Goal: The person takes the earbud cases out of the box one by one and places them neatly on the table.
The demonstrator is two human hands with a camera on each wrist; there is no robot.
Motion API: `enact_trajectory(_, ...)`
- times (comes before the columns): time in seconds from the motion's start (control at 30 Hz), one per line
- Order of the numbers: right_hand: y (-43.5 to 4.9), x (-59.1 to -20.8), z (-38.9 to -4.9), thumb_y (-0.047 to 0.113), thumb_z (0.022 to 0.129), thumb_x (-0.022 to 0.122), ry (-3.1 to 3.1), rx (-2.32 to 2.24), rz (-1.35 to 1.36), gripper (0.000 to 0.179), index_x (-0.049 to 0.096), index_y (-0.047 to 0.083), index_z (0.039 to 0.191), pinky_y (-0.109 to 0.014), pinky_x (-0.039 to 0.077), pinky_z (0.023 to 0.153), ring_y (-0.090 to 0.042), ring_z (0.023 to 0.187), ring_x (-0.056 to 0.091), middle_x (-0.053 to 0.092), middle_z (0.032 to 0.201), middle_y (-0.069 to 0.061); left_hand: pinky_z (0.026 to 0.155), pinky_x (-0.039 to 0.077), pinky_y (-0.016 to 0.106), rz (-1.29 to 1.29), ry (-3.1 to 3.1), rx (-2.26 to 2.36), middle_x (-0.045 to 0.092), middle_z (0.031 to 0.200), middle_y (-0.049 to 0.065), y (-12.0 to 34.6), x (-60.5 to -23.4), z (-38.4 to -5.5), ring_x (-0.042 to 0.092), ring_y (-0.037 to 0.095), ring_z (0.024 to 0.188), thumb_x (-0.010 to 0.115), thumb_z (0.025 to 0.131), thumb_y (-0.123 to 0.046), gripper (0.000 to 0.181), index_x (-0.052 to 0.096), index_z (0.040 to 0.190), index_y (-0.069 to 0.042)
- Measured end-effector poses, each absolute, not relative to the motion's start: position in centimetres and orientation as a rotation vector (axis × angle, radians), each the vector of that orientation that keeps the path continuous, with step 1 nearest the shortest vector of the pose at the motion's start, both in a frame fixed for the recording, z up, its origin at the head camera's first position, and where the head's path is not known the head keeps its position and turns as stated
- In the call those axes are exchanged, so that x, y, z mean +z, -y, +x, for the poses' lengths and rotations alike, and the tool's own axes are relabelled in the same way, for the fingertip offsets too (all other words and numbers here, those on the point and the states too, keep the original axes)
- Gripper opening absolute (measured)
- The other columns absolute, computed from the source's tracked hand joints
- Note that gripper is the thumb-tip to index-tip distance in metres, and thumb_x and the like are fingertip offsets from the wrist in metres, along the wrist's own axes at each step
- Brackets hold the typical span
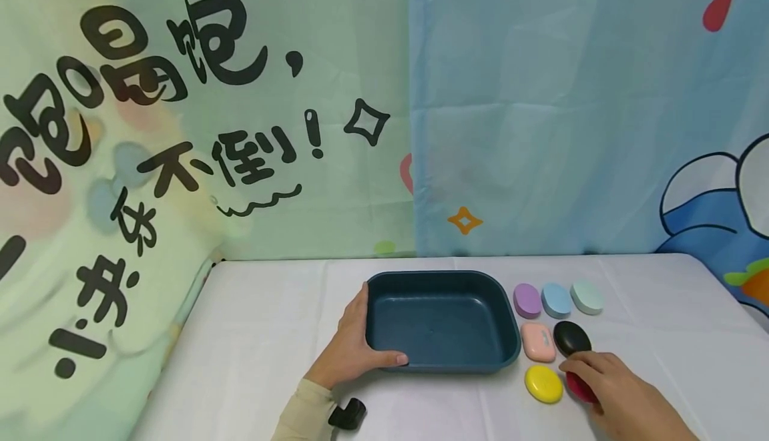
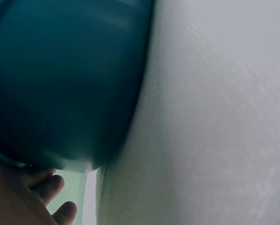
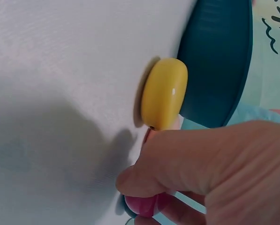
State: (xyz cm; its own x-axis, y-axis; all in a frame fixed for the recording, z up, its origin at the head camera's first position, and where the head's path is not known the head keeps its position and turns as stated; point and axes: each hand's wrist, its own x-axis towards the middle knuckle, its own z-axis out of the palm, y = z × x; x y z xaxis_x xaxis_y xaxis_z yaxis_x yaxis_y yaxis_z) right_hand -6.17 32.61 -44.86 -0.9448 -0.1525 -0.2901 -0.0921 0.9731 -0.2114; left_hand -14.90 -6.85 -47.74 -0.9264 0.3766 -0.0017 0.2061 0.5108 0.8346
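Note:
My left hand [image 1: 351,347] holds the near left corner of a dark blue tray [image 1: 444,368], thumb over the front rim and fingers along the left side. In the left wrist view the tray's outer wall [image 2: 69,84] fills much of the frame, with fingertips [image 2: 67,213] past its end. My right hand [image 1: 625,387] pinches a smooth, rounded magenta piece [image 1: 579,387] between thumb and fingers, covering part of it. Beside it lie a yellow oval piece [image 1: 543,384] and a black oval piece [image 1: 571,339], the black one just beyond the fingers.
A pink rounded piece [image 1: 538,342] lies by the tray's right side. Behind it stand purple [image 1: 527,301], light blue [image 1: 557,300] and mint [image 1: 587,297] pieces in a row. A black strap-like object [image 1: 348,414] is at the left wrist. Printed cloth [image 1: 510,94] hangs behind the white table.

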Motion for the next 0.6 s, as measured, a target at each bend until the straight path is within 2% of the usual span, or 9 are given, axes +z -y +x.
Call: enact_trajectory(0.6,-33.1,-46.6,-6.1,0.013,0.072,0.09,-2.834,-0.238,-0.185,0.054,0.069,0.009,0.122,-0.05,0.056,0.083,-0.035,0.105,0.057,0.063,0.123,-0.015,0.114,0.023,0.063,0.504,-2.567,1.367,0.006,0.168,0.008,6.8,-47.6,-14.9,0.007,0.032,0.153,0.088,0.074,-0.048,0.132,-0.002,0.163,-0.013)
